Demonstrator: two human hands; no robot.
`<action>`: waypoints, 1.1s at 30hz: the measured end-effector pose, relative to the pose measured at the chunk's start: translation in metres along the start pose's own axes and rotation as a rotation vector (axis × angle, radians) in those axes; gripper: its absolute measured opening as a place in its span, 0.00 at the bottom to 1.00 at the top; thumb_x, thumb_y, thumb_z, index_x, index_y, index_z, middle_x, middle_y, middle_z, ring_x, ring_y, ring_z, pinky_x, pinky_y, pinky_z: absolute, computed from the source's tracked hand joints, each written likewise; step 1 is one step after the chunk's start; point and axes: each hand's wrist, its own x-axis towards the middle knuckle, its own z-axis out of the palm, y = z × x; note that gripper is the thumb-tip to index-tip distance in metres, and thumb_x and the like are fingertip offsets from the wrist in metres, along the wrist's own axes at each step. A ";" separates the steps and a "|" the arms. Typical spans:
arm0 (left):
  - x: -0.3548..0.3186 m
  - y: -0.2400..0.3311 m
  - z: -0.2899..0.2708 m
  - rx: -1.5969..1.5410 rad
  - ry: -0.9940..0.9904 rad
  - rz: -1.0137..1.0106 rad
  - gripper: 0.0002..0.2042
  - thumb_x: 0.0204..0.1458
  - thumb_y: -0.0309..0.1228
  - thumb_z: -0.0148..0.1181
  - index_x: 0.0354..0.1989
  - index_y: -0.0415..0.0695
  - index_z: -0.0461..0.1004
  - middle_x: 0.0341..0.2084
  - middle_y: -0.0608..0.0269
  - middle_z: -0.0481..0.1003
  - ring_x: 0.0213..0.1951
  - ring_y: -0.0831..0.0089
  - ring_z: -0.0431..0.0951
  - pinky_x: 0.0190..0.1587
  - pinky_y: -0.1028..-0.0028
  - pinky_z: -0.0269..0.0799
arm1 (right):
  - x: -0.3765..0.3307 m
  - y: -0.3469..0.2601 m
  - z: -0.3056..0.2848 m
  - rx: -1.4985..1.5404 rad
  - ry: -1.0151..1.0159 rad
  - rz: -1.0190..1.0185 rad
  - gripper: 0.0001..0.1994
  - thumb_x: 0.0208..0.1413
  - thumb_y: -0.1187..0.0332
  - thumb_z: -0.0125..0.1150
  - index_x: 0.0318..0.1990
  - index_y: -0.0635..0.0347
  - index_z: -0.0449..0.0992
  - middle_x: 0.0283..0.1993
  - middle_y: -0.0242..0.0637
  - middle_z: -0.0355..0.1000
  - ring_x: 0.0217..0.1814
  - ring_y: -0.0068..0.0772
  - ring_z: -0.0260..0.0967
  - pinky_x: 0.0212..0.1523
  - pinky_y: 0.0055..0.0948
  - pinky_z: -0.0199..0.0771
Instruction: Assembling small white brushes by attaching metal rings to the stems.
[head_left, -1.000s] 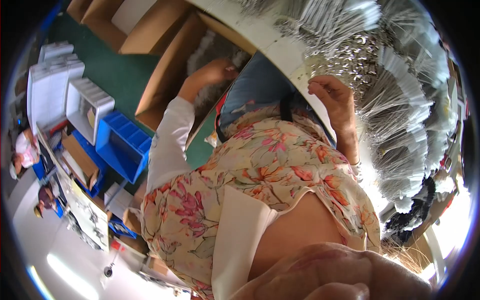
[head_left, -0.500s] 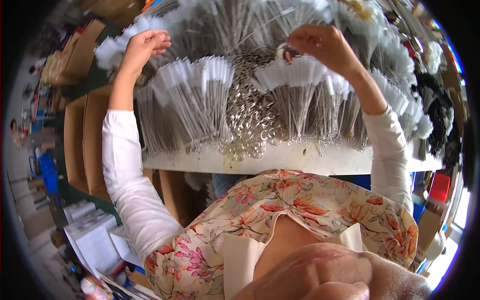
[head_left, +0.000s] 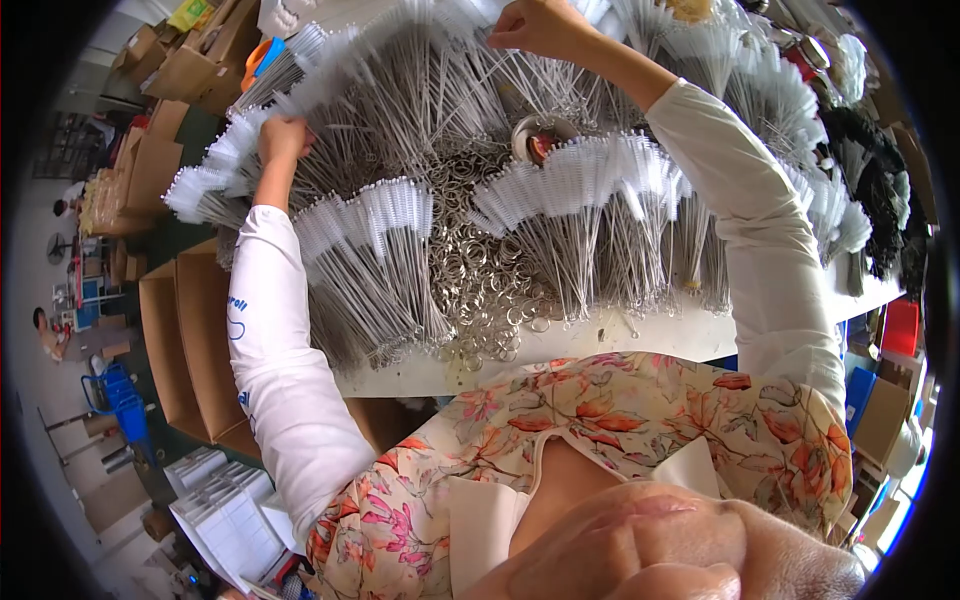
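Note:
Bundles of wire tube brushes with white bristles cover the white table, the front left bundle (head_left: 370, 260) and front right bundle (head_left: 590, 215) standing nearest me. Between these two lies a heap of metal split rings (head_left: 485, 280). My left hand (head_left: 285, 138) is at the far left among the bristle tips, its fingers curled closed; what they hold, if anything, is hidden. Stretched out over the back row of brushes (head_left: 430, 90), my right hand (head_left: 545, 28) has its fingertips pressed together. Anything in that pinch is too small to make out.
A round metal dish (head_left: 528, 138) with something red in it sits behind the right bundle. Open cardboard boxes (head_left: 190, 340) stand left of the table. Black bristled items (head_left: 875, 200) lie at the far right. Another person (head_left: 48, 335) is far off left.
My right hand has moved farther out and to the left, over the back brushes. The left hand has come down onto the left-hand bristles. The view has shifted, showing more of the far table.

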 end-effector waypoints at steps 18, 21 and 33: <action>-0.084 0.080 0.028 -0.277 -0.294 0.404 0.09 0.51 0.30 0.58 0.28 0.35 0.74 0.20 0.58 0.77 0.24 0.75 0.76 0.31 0.75 0.69 | -0.067 0.156 -0.080 -0.198 0.518 0.155 0.07 0.42 0.67 0.59 0.25 0.59 0.78 0.20 0.40 0.72 0.23 0.34 0.70 0.26 0.34 0.69; -0.079 0.082 -0.001 -0.423 0.091 0.608 0.10 0.56 0.32 0.52 0.34 0.36 0.71 0.22 0.57 0.78 0.25 0.76 0.75 0.33 0.77 0.68 | -0.063 0.165 -0.064 -0.126 0.463 0.163 0.08 0.39 0.65 0.59 0.23 0.60 0.77 0.21 0.43 0.72 0.25 0.40 0.72 0.28 0.39 0.70; -0.229 0.100 -0.065 -1.187 -0.462 0.219 0.10 0.59 0.33 0.52 0.35 0.37 0.68 0.23 0.69 0.63 0.20 0.85 0.59 0.19 0.84 0.53 | -0.064 0.146 -0.066 -0.221 0.557 0.553 0.13 0.45 0.61 0.57 0.22 0.65 0.76 0.23 0.51 0.72 0.25 0.48 0.72 0.29 0.43 0.70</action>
